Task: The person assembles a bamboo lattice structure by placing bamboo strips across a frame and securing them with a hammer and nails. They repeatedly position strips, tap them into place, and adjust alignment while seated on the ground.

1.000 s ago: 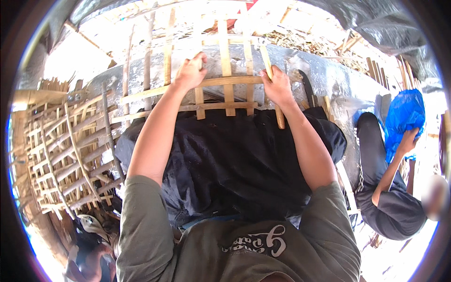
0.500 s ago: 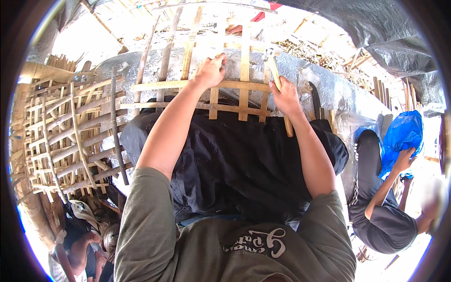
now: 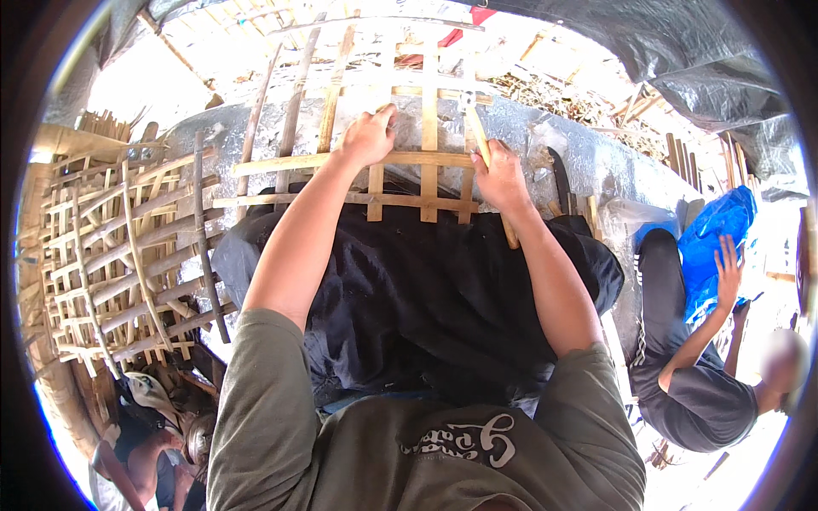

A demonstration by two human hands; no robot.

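A slatted lattice (image 3: 429, 189) of pale and darker wooden or bamboo strips lies across my lap, over a black cloth (image 3: 417, 289), and reaches away from me. My left hand (image 3: 368, 138) is closed above its near crosspiece, beside a bright upright strip. Whatever its fingers pinch, if anything, is too small to make out. Wrapped round the handle of a hammer (image 3: 479, 132) is my right hand (image 3: 503, 177), over the lattice's right side. The hammer's metal head points away from me, near the far crosspiece, and its handle end sticks out below my hand.
Several finished-looking lattices (image 3: 128, 255) are stacked at the left. A dark blade (image 3: 559, 175) stands right of the lattice. At the right, a seated person (image 3: 707, 400) has a hand by a blue plastic bag (image 3: 718, 243). Another person (image 3: 149, 456) is at the lower left; grey sheeting (image 3: 665, 43) hangs above.
The view has shifted slightly, so the lattice and both my hands appear farther left. My grips look the same. The seated person's hand has risen and spread against the blue bag.
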